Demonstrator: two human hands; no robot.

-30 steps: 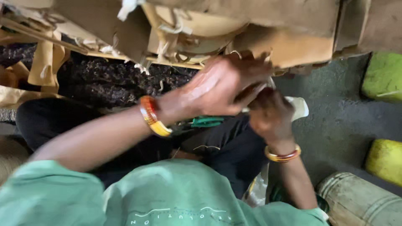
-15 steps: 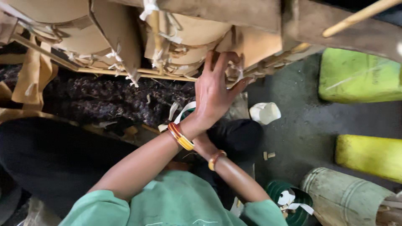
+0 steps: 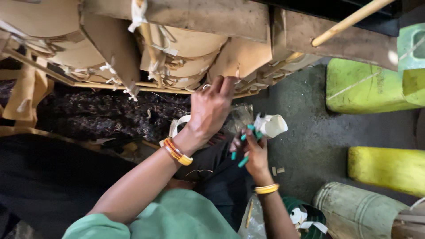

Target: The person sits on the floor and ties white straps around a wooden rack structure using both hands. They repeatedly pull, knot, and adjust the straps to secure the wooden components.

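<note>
Left-hand fingers (image 3: 223,86) vanish among cardboard pieces (image 3: 239,57), grip unclear; right fingers (image 3: 248,137) pinch teal scissors (image 3: 243,152).

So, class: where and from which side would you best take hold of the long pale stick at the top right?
Grip the pale stick on its bare shaft, coming from below right. It slants up to the right, and its lower end butts the cardboard, so only that stretch looks free.

Left hand (image 3: 211,108) touches the cardboard frame (image 3: 186,53); right hand (image 3: 253,152) lower right, holding scissors (image 3: 245,148).
</note>
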